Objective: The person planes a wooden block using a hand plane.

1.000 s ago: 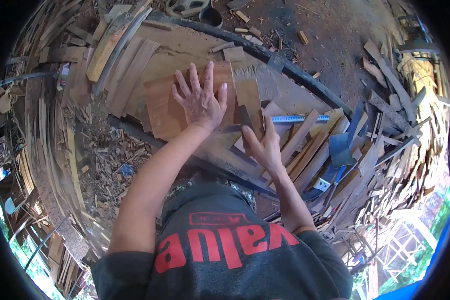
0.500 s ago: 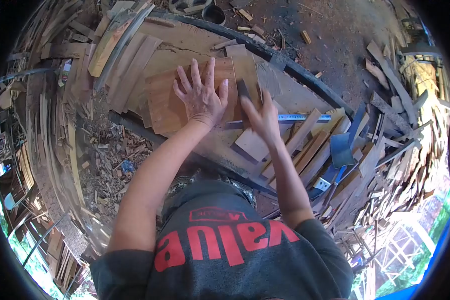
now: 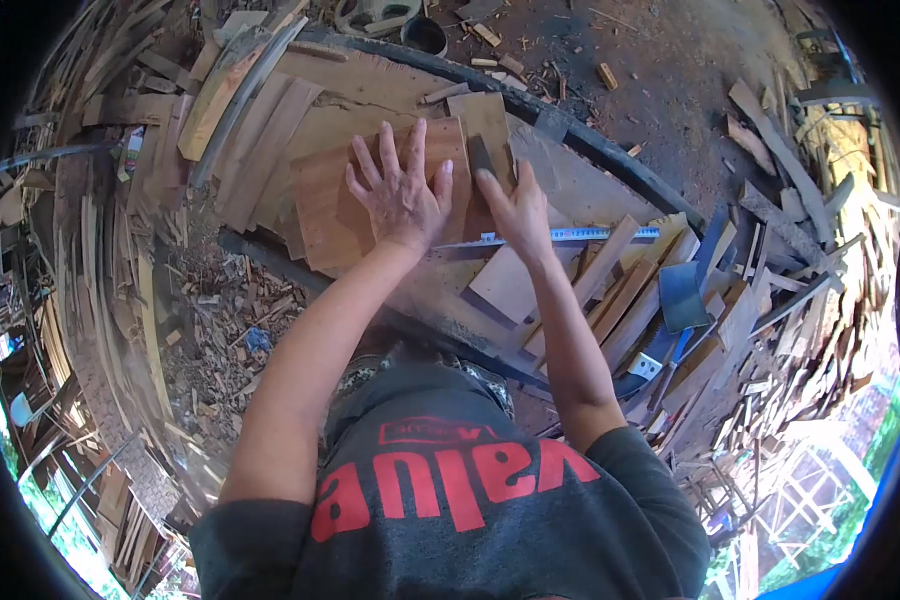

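Note:
A reddish-brown wooden board [image 3: 320, 205] lies on the wide work surface [image 3: 380, 85]. Spread flat on top of it is my left hand [image 3: 403, 200], its fingers apart. My right hand [image 3: 518, 208], just past the board's right edge, has its fingers closed round a dark, narrow tool [image 3: 482, 160] that lies along that edge. The tool's lower part is hidden by the hand. A light piece of wood [image 3: 491, 112] sits beyond the tool. Beside and partly behind my right hand runs a blue-white measuring tape [image 3: 595, 233].
Wood strips [image 3: 610, 275] and a saw [image 3: 643, 368] lie at the right, near a blue curved piece [image 3: 682, 298]. More planks [image 3: 265, 150] rest at the upper left. A dark round container [image 3: 425, 36] stands beyond the surface's far edge. Scraps cover the ground.
My right hand has shifted slightly left with the dark tool and is less blurred. More of the measuring tape shows between my hands. My left hand stays spread on the board.

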### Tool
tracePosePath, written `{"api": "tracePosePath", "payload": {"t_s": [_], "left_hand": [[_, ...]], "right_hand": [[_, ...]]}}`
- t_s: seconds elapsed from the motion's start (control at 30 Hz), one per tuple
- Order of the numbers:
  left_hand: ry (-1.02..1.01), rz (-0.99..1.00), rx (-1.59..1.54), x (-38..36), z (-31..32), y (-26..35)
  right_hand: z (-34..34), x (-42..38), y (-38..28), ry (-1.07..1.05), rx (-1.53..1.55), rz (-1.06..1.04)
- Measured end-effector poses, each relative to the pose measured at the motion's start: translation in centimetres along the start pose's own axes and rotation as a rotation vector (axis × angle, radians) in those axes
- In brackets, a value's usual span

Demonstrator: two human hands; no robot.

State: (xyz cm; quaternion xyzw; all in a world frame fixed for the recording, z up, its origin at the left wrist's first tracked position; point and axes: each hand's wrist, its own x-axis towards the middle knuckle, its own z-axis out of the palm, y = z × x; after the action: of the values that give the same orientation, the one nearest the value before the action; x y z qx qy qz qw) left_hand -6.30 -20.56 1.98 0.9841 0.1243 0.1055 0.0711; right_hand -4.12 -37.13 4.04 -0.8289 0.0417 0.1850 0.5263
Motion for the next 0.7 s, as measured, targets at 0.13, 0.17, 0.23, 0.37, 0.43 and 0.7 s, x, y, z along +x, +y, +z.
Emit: {"api": "tracePosePath", "payload": {"t_s": [0.13,0.17,0.23,0.37,0.43,0.7], "left_hand": [[-0.001,-0.016,0.006,0.3,0.0,0.0],[-0.009,-0.014,0.000,0.4,-0.1,0.0],[-0.018,0.001,-0.005,-0.1,-0.1,0.0],[0.005,0.005,0.010,-0.3,0.1,-0.2],[0.008,0.005,-0.002,0.2,0.0,0.1],[0.016,0.002,0.013,0.0,0.4,-0.2]], "right_hand": [[-0.6,-6.4,2.5,0.084,0.016,-0.266],[-0.5,-6.3,2.5,0.071,0.012,-0.256],[-0.3,-4.7,0.8,0.045,0.035,-0.117],[0.5,1.2,0.2,0.050,-0.108,-0.089],[-0.3,-1.2,0.5,-0.014,0.008,-0.078],[0.4,0.8,-0.5,0.048,-0.058,-0.117]]}}
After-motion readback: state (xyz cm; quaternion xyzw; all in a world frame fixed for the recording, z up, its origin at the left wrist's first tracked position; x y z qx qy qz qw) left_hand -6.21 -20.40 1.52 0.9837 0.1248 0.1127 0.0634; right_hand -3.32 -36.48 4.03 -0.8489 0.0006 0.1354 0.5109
